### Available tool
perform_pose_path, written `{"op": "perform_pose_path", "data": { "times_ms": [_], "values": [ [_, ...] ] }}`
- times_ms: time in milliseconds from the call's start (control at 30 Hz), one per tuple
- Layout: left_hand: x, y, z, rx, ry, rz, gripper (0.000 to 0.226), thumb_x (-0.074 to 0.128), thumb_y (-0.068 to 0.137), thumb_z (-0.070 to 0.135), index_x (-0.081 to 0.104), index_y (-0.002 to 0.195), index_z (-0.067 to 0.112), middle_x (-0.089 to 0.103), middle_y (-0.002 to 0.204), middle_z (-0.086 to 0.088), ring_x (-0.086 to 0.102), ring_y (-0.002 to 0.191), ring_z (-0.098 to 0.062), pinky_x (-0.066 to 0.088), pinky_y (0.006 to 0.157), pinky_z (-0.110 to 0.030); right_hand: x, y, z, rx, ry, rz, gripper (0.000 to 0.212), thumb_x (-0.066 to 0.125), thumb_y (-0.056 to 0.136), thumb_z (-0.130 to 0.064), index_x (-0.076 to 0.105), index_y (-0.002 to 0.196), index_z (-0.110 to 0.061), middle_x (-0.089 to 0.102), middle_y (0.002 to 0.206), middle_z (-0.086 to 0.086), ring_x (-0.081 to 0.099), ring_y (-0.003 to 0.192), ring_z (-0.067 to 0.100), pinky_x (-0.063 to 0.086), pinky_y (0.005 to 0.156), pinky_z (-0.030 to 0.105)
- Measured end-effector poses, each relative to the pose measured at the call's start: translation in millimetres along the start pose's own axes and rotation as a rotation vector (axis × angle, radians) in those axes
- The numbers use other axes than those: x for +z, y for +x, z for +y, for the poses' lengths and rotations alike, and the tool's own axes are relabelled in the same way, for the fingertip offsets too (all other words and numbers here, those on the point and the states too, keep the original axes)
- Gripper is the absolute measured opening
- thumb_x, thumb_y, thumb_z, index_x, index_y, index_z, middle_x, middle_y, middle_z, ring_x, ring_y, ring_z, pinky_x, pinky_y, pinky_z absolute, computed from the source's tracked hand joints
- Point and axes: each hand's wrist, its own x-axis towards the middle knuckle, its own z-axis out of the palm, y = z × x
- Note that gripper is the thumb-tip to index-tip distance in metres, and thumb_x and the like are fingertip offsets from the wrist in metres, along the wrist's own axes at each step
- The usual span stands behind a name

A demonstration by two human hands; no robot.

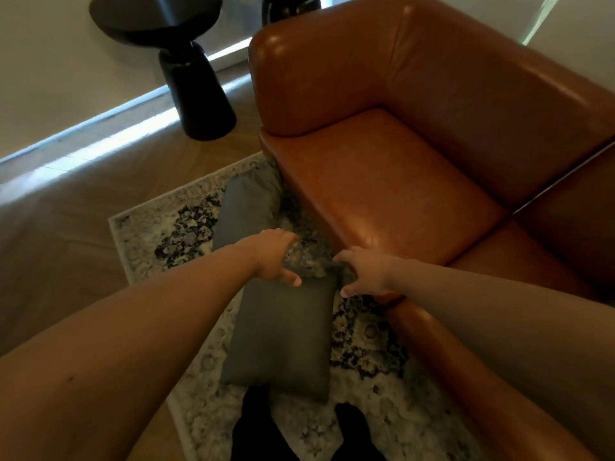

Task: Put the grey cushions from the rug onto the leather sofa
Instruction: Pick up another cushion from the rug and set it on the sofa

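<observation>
The near grey cushion (pixel 283 334) lies flat on the rug (pixel 362 377), directly below my hands, its long axis running from near my feet away toward the sofa's front. My left hand (pixel 274 257) rests at its far left corner, fingers curved over the edge and thumb on top; my right hand (pixel 361 274) is spread at the far right corner, fingers apart, seemingly just touching and not yet gripping. Both hands are equally close. A second grey cushion (pixel 244 207) lies farther off to the left, against the sofa's base. The leather sofa (pixel 392 181) seat is far right of the cushion.
</observation>
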Motion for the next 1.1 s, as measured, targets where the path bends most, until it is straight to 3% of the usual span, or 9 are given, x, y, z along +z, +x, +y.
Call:
{"op": "perform_pose_path", "data": {
  "times_ms": [267,567,733,867,967,1100],
  "values": [
    [37,64,-72,0.112,0.024,-0.107,0.106,0.071,0.075,0.061,0.017,0.152,0.011,0.027,0.155,-0.012,0.029,0.139,-0.03,0.032,0.11,-0.041,46,85,-12,0.173,0.283,-0.048,0.081,0.066,0.086,-0.053,0.027,0.149,-0.021,0.036,0.151,0.008,0.042,0.131,0.028,0.039,0.099,0.034],
    [185,159,-140,0.057,0.018,-0.211,0.101,0.066,0.08,0.061,0.019,0.15,0.005,0.025,0.155,-0.015,0.027,0.14,-0.031,0.025,0.111,-0.039,143,207,5,0.252,0.37,-0.225,0.096,0.074,0.078,-0.054,0.023,0.152,-0.021,0.024,0.158,0.005,0.031,0.14,0.027,0.033,0.111,0.039],
    [268,240,-166,-0.013,-0.164,-0.257,0.1,0.068,0.08,0.057,0.019,0.15,0.006,0.025,0.155,-0.013,0.026,0.14,-0.027,0.025,0.111,-0.034,201,288,36,0.204,0.286,-0.1,0.106,0.074,0.074,-0.059,0.015,0.154,-0.02,0.01,0.162,0.007,0.011,0.147,0.026,0.02,0.117,0.042],
    [328,309,-190,-0.019,-0.208,-0.217,0.104,0.071,0.079,0.055,0.015,0.152,0.006,0.02,0.157,-0.012,0.021,0.143,-0.026,0.021,0.115,-0.033,252,353,70,0.181,0.258,-0.048,0.115,0.075,0.07,-0.062,0.01,0.155,-0.02,0.007,0.162,0.003,0.008,0.147,0.027,0.013,0.118,0.041],
    [352,355,-204,0.001,-0.23,-0.171,0.113,0.076,0.073,0.055,0.013,0.152,0.007,0.023,0.156,-0.013,0.026,0.141,-0.028,0.022,0.113,-0.033,276,397,94,0.159,0.204,-0.013,0.122,0.074,0.064,-0.069,0.008,0.155,-0.022,-0.001,0.163,0.0,0.005,0.147,0.027,0.015,0.119,0.046],
    [361,405,-221,0.081,-0.095,-0.225,0.132,0.079,0.052,0.071,0.017,0.151,0.012,0.027,0.155,-0.011,0.031,0.138,-0.03,0.026,0.112,-0.04,289,449,117,0.115,0.156,-0.001,0.132,0.074,0.052,-0.079,0.009,0.154,-0.026,0.004,0.162,-0.001,0.011,0.146,0.025,0.018,0.116,0.043]
  ]
}}
